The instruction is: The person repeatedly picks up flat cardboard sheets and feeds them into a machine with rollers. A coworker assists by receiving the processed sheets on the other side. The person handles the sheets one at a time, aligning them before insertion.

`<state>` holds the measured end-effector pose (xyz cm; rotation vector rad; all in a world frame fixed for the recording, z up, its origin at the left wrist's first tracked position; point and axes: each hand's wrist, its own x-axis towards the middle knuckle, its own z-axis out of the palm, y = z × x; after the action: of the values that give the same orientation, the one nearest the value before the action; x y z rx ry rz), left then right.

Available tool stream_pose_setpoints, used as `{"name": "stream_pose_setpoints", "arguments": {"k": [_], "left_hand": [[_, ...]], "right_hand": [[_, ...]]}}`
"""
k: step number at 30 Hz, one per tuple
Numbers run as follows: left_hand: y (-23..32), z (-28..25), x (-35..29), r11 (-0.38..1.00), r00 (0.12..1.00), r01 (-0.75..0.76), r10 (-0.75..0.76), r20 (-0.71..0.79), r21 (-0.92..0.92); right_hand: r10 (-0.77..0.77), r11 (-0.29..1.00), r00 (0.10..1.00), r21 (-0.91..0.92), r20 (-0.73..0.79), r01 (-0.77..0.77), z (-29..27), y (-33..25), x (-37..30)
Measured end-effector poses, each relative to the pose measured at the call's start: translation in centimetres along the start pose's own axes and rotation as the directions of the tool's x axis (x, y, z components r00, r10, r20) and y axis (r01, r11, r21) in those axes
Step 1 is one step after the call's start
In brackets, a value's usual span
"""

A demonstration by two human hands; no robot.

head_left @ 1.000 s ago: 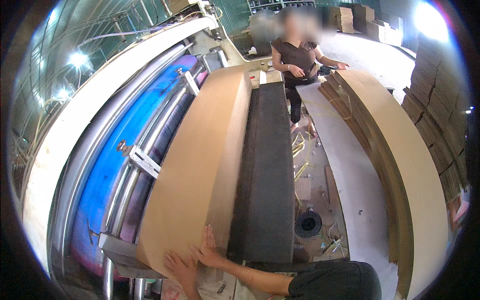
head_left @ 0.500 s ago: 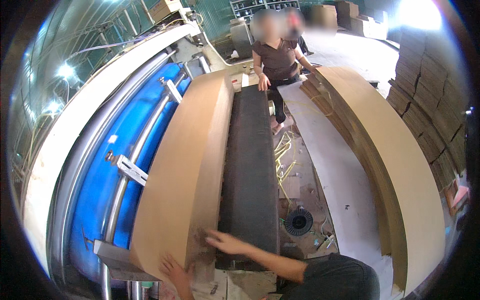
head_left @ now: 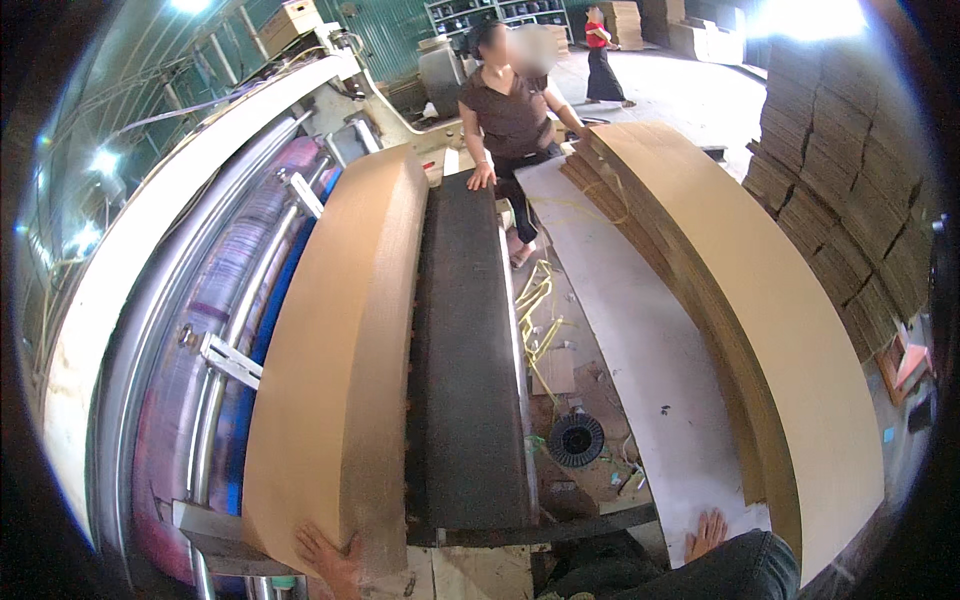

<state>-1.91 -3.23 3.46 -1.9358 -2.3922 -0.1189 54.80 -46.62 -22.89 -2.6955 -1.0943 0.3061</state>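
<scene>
My left hand (head_left: 330,562) lies with spread fingers on the near end of a long stack of brown cardboard sheets (head_left: 320,380), which leans by the machine. My right hand (head_left: 708,535) rests flat, fingers outstretched, on the near part of a pale grey tabletop (head_left: 640,350). Close beside it stands a second long stack of cardboard sheets (head_left: 770,300), its layered edges facing me. Neither hand grips anything. Between the two stacks runs a dark belt-like bed (head_left: 465,350), with neither hand on it.
A co-worker (head_left: 510,110) stands at the far end, one hand on the dark bed, the other by the right stack. On the left, a machine roller (head_left: 215,330) looks streaked. A black spool (head_left: 576,440) and yellow strapping (head_left: 540,310) lie on the floor. Tall cardboard piles (head_left: 830,180) stand right.
My right hand has left the left stack and moved right onto the grey tabletop. The blue roller now shows blurred pinkish streaks. The view has shifted slightly; a person in red shows at the back.
</scene>
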Motion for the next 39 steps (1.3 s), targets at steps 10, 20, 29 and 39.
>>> {"name": "stream_pose_setpoints", "arguments": {"k": [10,20,29,39], "left_hand": [[-2.9,4.1,1.2,0.967,0.931,-0.169,0.219,-0.29,0.189],[-2.1,4.9,1.9,0.97,0.944,-0.077,0.145,-0.297,0.23],[0.2,1.6,1.1,0.995,0.996,0.082,-0.08,-0.042,0.057],[-0.4,3.0,1.9,0.992,0.995,0.084,-0.077,-0.067,0.096]], "right_hand": [[0.189,0.968,0.969,0.135,0.158,-0.211,-4.4,-1.6,-2.9],[0.14,0.984,0.988,0.118,-0.058,-0.133,-2.4,-1.7,-3.7],[0.12,0.992,0.978,0.066,-0.17,-0.11,-2.1,-1.8,-3.8],[0.14,0.987,0.975,0.1,-0.172,-0.125,-2.3,-2.2,-3.8]]}}
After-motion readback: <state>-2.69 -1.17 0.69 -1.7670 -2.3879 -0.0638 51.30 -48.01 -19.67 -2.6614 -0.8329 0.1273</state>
